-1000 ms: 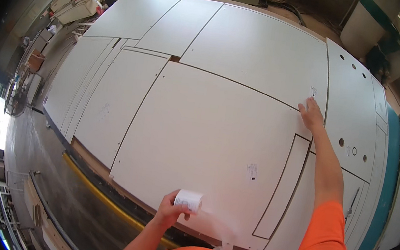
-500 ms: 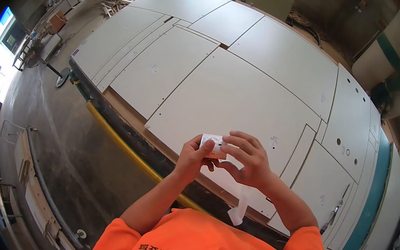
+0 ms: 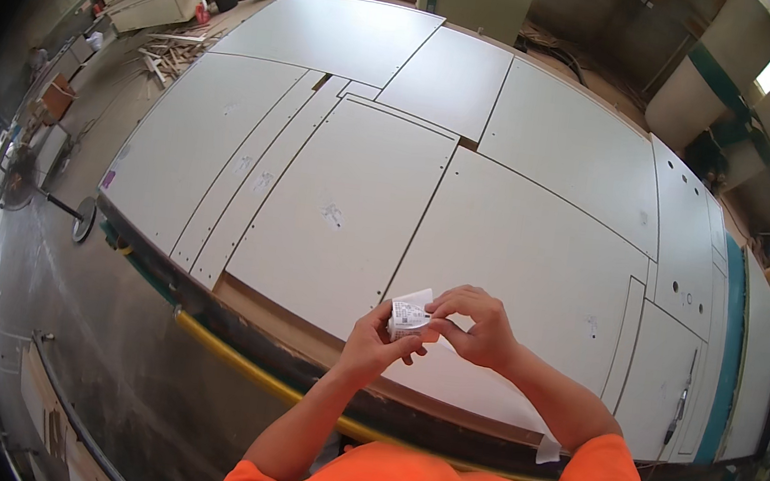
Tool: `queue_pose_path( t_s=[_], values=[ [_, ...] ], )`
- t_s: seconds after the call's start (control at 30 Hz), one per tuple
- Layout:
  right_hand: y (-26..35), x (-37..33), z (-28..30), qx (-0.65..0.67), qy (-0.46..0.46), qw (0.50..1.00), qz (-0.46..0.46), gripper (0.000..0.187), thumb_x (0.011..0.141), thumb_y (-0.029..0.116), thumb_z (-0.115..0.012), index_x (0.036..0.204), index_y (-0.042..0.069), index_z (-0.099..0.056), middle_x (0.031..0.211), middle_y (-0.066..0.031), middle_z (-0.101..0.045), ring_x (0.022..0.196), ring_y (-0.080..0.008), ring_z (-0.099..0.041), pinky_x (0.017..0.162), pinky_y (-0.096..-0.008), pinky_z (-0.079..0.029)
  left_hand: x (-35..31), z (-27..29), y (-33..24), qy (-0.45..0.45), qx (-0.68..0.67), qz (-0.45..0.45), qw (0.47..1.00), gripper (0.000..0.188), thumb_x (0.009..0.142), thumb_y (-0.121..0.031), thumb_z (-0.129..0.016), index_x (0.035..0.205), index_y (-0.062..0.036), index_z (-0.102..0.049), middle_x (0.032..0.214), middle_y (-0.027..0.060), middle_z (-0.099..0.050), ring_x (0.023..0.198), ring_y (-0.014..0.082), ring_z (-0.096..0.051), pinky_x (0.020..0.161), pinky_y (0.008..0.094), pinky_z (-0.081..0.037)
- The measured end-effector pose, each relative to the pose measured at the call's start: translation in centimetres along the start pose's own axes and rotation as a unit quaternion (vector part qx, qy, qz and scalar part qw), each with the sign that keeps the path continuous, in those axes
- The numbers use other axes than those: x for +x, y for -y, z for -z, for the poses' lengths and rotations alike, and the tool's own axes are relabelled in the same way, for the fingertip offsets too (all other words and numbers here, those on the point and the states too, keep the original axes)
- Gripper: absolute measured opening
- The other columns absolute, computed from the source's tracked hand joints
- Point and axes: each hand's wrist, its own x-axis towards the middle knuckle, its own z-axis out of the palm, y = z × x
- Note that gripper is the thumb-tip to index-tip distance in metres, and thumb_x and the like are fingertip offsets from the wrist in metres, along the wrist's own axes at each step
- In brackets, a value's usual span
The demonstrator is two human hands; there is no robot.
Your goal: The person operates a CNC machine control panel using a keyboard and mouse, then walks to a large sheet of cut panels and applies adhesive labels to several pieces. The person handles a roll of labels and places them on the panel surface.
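Over the near edge of the panels, my left hand (image 3: pixel 372 345) is closed around a small roll of white printed labels (image 3: pixel 404 318). My right hand (image 3: pixel 480 329) meets it from the other side, thumb and forefinger pinched at the edge of a label (image 3: pixel 416 298) that lifts partly off the roll. My right fingers hide part of that label. Below my right forearm a strip of white backing paper (image 3: pixel 549 450) hangs at the table's near edge. Under both hands lie large white cut panels (image 3: pixel 521 228), several bearing small printed labels (image 3: pixel 332 216).
A slim tool with a metal shaft (image 3: pixel 677 416) lies on the right-hand panel. Along the table's near side runs a yellow rail (image 3: pixel 236 354). A pedestal fan (image 3: pixel 83 218) stands on the floor to the left. Scrap wood (image 3: pixel 170 53) is heaped at the far left.
My right fingers, loosely spread by the roll before, have come together on a label's edge. The label now stands up from the roll. My view has tilted, showing more of the far side.
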Motion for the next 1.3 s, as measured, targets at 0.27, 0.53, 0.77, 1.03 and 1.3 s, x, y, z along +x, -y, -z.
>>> queue_pose_path(
  t_s=[0.27,0.53,0.77,1.03,1.3],
  values=[
    [-13.2,18.6,1.5,0.080,-0.221,0.956,-0.173,0.016,0.094,0.016,-0.067,0.096,0.001,-0.069,0.086,-0.0080,-0.073,0.082,-0.0126,-0.066,0.076,-0.0290,-0.053,3.3,13.0,-3.4,0.016,0.006,0.080,0.997,0.045,0.083,-0.010,-0.078,0.120,0.0038,-0.056,0.099,0.0111,-0.068,0.085,0.0174,-0.069,0.067,0.0300,-0.057],
    [-29.7,34.9,7.6,-0.453,-0.333,0.827,-0.028,0.008,0.089,0.015,-0.066,0.086,0.008,-0.066,0.091,-0.0065,-0.069,0.083,-0.0310,-0.067,0.071,-0.0389,-0.054,1.5,21.5,-2.1,-0.095,-0.099,0.118,0.983,0.051,0.074,-0.016,-0.075,0.117,0.0075,-0.060,0.091,0.0129,-0.068,0.075,0.0196,-0.067,0.063,0.0304,-0.054],
    [-37.3,38.6,2.6,-0.395,-0.149,0.893,-0.157,0.037,0.098,0.032,-0.053,0.125,0.009,-0.061,0.140,-0.0104,-0.056,0.132,-0.0271,-0.050,0.110,-0.0360,-0.041,5.0,21.9,-0.2,-0.214,-0.174,0.042,0.960,0.053,0.075,-0.020,-0.073,0.118,0.0060,-0.056,0.095,0.0131,-0.067,0.076,0.0220,-0.068,0.056,0.0320,-0.056],
    [-32.5,35.4,3.5,-0.413,0.053,0.887,-0.202,0.067,0.100,0.046,-0.044,0.151,0.003,-0.038,0.161,-0.0127,-0.031,0.150,-0.0258,-0.025,0.122,-0.0343,-0.022,8.8,19.2,-1.8,-0.224,-0.127,0.015,0.966,0.036,0.083,-0.018,-0.066,0.111,0.0016,-0.057,0.093,0.0135,-0.068,0.069,0.0200,-0.065,0.051,0.0297,-0.051],
    [-15.9,23.3,-4.6,-0.149,-0.031,0.988,0.038,0.038,0.079,0.006,-0.076,0.116,0.006,-0.068,0.120,-0.0112,-0.067,0.114,-0.0290,-0.061,0.097,-0.0374,-0.051,6.1,16.0,-5.0,-0.207,-0.112,-0.042,0.971,0.046,0.097,-0.040,-0.065,0.118,0.0000,-0.056,0.090,0.0121,-0.069,0.070,0.0213,-0.068,0.056,0.0309,-0.055]
  ],
)
